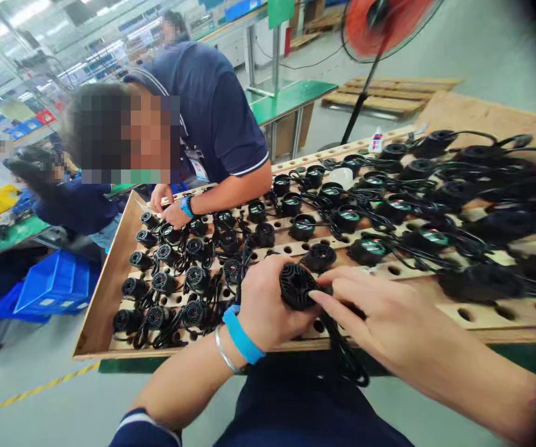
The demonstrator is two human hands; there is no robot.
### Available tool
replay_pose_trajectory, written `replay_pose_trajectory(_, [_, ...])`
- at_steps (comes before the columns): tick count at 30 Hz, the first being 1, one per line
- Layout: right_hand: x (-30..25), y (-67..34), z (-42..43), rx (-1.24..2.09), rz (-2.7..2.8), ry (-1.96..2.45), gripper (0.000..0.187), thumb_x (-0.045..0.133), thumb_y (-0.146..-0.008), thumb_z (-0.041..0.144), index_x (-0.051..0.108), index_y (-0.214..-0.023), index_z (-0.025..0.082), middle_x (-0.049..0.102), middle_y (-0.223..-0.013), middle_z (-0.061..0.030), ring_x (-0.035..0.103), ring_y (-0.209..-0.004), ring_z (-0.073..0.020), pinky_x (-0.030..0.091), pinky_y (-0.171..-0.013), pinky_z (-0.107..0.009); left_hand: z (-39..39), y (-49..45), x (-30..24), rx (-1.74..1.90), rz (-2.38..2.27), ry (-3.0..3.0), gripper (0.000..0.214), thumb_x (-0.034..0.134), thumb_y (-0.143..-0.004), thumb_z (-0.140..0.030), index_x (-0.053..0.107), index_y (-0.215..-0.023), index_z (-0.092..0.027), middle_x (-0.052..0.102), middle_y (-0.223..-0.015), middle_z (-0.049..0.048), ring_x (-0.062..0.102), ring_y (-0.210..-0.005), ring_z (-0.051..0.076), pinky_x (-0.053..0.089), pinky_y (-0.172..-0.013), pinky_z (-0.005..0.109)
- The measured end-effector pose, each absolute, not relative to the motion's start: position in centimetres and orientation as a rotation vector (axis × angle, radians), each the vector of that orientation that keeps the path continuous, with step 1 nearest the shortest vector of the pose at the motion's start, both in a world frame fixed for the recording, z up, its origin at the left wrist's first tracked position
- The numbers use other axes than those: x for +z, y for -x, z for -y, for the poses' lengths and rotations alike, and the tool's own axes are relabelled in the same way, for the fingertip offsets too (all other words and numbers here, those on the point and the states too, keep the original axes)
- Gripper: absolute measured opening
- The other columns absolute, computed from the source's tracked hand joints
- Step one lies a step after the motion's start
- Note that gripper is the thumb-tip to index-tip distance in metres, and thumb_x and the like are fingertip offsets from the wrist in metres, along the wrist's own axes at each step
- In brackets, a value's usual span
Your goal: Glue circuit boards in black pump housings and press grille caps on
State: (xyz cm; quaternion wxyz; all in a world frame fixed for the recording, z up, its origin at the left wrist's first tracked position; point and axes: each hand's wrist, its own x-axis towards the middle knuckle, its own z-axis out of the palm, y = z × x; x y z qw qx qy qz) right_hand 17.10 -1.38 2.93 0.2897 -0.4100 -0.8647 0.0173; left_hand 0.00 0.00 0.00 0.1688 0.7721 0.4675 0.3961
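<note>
My left hand, with a blue wrist strap and a silver bangle, is wrapped round a black corded unit with a round slotted face. That face is turned up towards me. From the right, my right hand closes its thumb and fingers on the unit's edge; what lies between the fingertips is partly hidden. A bundled black cable hangs below the hands. Just beyond, another slotted unit stands in the wooden tray.
Several similar units with cables fill the tray's perforated wooden strips. Across the tray, a co-worker leans over with both hands at its far left corner. Blue bins stand at left; a red fan stands behind.
</note>
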Motion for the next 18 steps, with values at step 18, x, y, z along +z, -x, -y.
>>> replay_pose_trajectory(18, [2.5, -23.4, 6.8, 0.905, 2.408, 0.978, 0.044, 0.034, -0.100, 0.031, 0.042, -0.059, 0.018, 0.047, -0.052, 0.0025, 0.042, -0.049, -0.0077, 0.030, -0.049, -0.024, 4.4, -4.8, -0.9, 0.890, -0.744, -1.924, 0.044, 0.071, -0.060, -0.042, 0.064, -0.094, -0.014, 0.067, -0.076, 0.0037, 0.062, -0.062, 0.015, 0.055, -0.066, 0.028])
